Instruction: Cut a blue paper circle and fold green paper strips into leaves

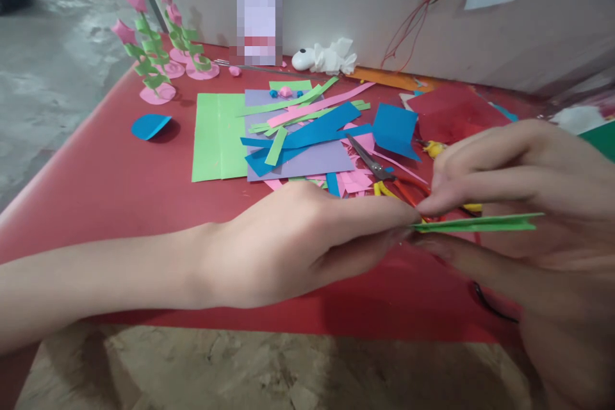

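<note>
Both hands meet low over the near right part of the red table (110,186). My left hand (307,243) reaches in from the left, its thumb and forefinger pinched on the left end of a folded green paper strip (480,224). My right hand (519,205) pinches the same strip from above and below, fingers closed around it. The strip lies flat and points to the right. Just behind the fingertips lie scissors (379,173) with red and yellow handles.
A heap of paper strips and sheets, green (218,138), purple, blue (394,131) and pink, covers the table's middle. Paper flowers (148,57) on pink bases stand at the far left, with a blue half-disc (150,125) near them. Red sheets (451,112) lie at the right. A grey wall rises behind.
</note>
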Tool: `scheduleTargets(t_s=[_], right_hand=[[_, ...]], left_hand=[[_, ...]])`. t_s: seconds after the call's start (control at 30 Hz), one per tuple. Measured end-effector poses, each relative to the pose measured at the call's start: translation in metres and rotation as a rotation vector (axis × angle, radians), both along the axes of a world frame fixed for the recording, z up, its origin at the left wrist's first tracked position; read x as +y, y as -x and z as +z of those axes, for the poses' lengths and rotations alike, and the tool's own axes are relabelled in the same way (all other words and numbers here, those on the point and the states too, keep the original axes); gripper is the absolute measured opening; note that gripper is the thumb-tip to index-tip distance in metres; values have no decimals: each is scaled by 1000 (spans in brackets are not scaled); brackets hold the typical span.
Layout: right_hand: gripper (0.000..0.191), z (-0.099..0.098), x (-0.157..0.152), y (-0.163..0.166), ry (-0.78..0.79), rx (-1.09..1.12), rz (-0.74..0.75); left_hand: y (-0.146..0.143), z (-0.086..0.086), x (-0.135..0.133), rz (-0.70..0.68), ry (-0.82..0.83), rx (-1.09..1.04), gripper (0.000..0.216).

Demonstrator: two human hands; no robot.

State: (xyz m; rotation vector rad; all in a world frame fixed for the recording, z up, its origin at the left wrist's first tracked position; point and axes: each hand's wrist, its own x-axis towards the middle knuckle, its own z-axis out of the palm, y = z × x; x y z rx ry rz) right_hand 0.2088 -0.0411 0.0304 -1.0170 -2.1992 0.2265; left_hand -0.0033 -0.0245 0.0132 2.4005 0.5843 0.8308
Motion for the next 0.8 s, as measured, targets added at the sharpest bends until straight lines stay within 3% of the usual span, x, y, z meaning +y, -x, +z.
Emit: scheduleTargets(t_s=[0.43,0.8], right_hand=[[11,-7,3,7,207,286,115],[13,-3,0,6,245,241,111]], left_hand=[[0,-2,1,17,-16,12,23],[-2,0,0,10,29,-26,19]])
